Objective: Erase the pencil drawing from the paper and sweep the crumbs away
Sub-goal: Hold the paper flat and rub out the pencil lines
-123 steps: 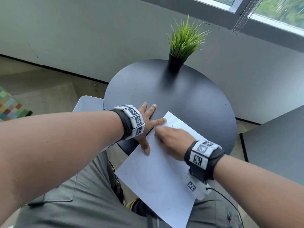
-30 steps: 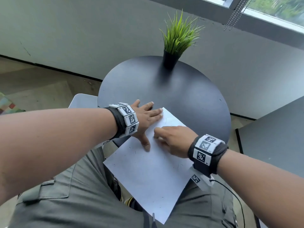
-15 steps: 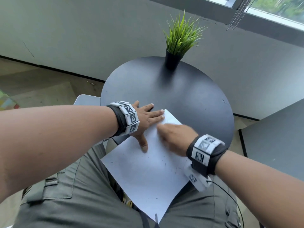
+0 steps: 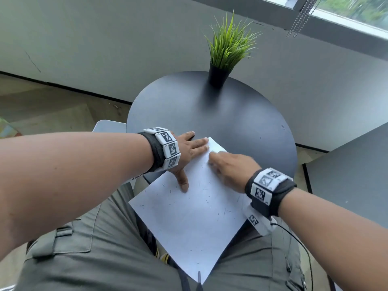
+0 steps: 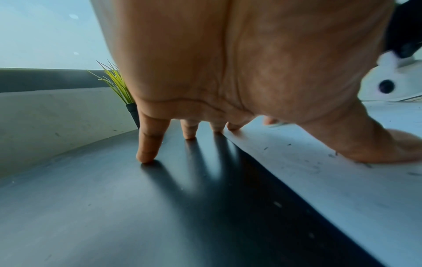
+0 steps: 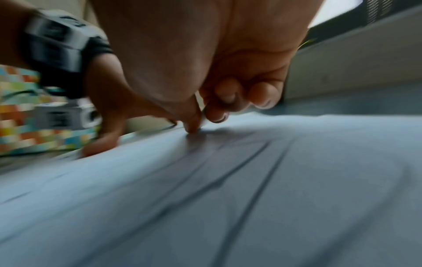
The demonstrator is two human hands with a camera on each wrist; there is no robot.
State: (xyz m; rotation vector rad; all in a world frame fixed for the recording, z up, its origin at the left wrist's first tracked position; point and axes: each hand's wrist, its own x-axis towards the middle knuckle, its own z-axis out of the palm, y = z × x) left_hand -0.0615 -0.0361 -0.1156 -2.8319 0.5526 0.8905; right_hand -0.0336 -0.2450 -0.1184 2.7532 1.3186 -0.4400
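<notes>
A white paper (image 4: 189,217) lies partly on the round dark table (image 4: 231,122) and hangs over my lap. Dark eraser crumbs (image 4: 207,198) are scattered across it, and faint pencil lines (image 6: 258,180) show blurred in the right wrist view. My left hand (image 4: 189,150) lies flat with spread fingers, the thumb (image 5: 376,150) on the paper and the outer fingers on the table. My right hand (image 4: 228,164) is blurred near the paper's far corner. It pinches a small white eraser (image 6: 203,118) between thumb and forefinger, pressed to the sheet.
A potted grass plant (image 4: 228,49) stands at the table's far edge by the wall. A second dark tabletop (image 4: 357,164) lies to the right. A white chair seat (image 4: 107,126) shows left of the table. My grey trousers are under the paper's near corner.
My right hand has rubbed back and forth with the eraser near the paper's far corner and now sits slightly farther up. The left hand has kept holding the sheet down.
</notes>
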